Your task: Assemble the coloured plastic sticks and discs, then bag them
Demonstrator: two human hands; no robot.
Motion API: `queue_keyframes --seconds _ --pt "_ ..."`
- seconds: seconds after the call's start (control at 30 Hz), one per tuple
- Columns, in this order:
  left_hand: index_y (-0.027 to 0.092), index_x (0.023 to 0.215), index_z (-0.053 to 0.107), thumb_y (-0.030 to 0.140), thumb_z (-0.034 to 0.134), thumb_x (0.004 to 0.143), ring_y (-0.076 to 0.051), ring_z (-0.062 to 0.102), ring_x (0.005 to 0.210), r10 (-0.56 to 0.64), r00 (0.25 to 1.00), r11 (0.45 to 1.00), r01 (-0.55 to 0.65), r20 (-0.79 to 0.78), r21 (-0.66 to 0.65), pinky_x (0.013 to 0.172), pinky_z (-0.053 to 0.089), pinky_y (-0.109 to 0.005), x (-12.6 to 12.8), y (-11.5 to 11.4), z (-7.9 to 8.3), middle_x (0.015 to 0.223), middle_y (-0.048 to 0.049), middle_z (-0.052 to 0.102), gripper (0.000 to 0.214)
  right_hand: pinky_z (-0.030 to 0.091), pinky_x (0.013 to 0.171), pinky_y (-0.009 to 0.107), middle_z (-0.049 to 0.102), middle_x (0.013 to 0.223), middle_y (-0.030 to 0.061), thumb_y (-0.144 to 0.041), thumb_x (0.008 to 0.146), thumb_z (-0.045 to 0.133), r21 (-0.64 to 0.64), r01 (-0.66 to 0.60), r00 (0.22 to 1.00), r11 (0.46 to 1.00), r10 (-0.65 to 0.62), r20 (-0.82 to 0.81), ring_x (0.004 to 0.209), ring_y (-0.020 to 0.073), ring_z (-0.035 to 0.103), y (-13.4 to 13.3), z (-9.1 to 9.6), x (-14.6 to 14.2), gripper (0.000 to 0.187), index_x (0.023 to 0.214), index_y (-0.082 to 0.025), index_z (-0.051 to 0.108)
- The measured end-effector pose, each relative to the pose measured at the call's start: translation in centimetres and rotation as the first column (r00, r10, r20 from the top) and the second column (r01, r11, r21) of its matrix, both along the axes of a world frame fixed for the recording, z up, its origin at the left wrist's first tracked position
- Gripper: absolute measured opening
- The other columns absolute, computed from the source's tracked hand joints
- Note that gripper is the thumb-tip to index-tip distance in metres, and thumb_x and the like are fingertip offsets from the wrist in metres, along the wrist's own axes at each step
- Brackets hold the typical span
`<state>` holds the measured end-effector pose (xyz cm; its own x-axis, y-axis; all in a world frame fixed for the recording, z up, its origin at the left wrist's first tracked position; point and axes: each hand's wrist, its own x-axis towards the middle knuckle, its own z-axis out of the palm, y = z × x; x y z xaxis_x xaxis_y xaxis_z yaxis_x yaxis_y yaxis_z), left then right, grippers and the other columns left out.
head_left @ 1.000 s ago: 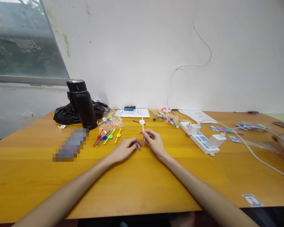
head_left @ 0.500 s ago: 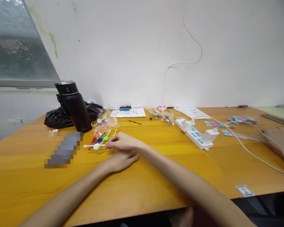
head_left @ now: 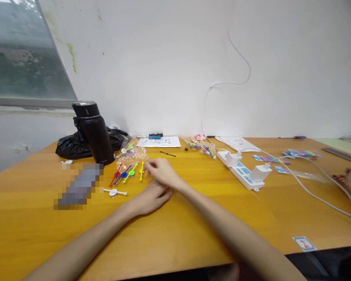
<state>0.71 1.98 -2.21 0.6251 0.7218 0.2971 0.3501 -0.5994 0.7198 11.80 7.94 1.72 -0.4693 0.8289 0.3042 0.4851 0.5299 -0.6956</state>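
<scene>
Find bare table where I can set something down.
Bare table lies between the right hand and power strip, and between the right forearm and near-edge card. Crowded: around the coloured arrows, clear packet and black bottle.

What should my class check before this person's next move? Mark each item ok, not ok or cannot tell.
1. White arrow free of both hands: ok.
2. Red arrow, blue arrow, green arrow and yellow arrow side by side: ok.
3. Black arrow grouped with them: not ok; it lies apart, near the printed paper.
4. Hands clear of each other: not ok; the right hand overlaps the left hand in view.
5. Right hand off the yellow arrow: cannot tell; the fingers are very close.
</scene>
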Motion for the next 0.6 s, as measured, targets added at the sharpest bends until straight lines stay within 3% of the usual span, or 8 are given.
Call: queue_keyframes --seconds 0.07,0.17,0.27,0.37,0.6 --pt "0.025 0.12 0.063 0.02 0.047 0.094 -0.025 0.052 0.12 -0.05 0.995 0.995 0.057 -0.088 0.077 0.11 0.037 -0.041 0.0 -0.2 0.9 0.126 -0.0073 0.06 0.031 0.044 0.072 0.027 0.07 0.079 0.0035 -0.028 0.096 0.045 0.146 0.208 0.978 0.967 -0.21 -0.003 0.075 0.0172 0.061 2.1 -0.4 3.6 0.029 0.087 -0.018 0.071" --pt "0.026 0.12 0.06 0.019 0.043 0.096 -0.023 0.051 0.118 -0.064 0.989 0.989 0.08 -0.13 0.127 0.109 0.038 -0.04 0.0 -0.1 1.4 0.124 -0.0068 0.057 0.031 0.041 0.093 0.035 0.067 0.103 0.0112 -0.02 0.093 0.045 0.416 0.423 0.891 0.805 -0.453 -0.029 0.102 0.0239 0.056 5.7 -1.9 9.4 0.024 0.097 -0.018 0.068" --pt "0.026 0.12 0.06 0.017 0.043 0.096 -0.022 0.05 0.117 -0.065 0.989 0.988 0.083 -0.133 0.133 0.108 0.038 -0.039 0.0 0.0 1.4 0.124 -0.0064 0.056 0.031 0.04 0.097 0.04 0.062 0.107 0.0149 -0.013 0.09 0.039 0.435 0.56 0.788 0.705 -0.615 -0.018 0.107 0.0269 0.052 8.7 -3.5 13.3 0.03 0.099 -0.015 0.067" --pt "0.026 0.12 0.059 0.016 0.042 0.096 -0.022 0.05 0.117 -0.075 0.989 0.987 0.092 -0.128 0.132 0.108 0.038 -0.038 0.0 0.0 1.5 0.123 -0.0066 0.056 0.031 0.039 0.099 0.043 0.059 0.115 0.0167 -0.014 0.09 0.042 0.442 0.55 0.787 0.709 -0.617 0.009 0.11 0.0293 0.05 10.7 -4.5 14.1 0.03 0.109 -0.014 0.064" --pt "0.025 0.119 0.06 0.015 0.042 0.095 -0.023 0.05 0.117 -0.073 0.991 0.989 0.087 -0.116 0.123 0.109 0.037 -0.039 0.1 0.0 1.8 0.122 -0.0069 0.057 0.031 0.037 0.102 0.042 0.061 0.111 0.0129 -0.03 0.097 0.046 0.441 0.342 0.865 0.83 -0.461 0.199 0.11 0.0276 0.051 11.3 -5.1 12.5 0.026 0.11 -0.018 0.066"
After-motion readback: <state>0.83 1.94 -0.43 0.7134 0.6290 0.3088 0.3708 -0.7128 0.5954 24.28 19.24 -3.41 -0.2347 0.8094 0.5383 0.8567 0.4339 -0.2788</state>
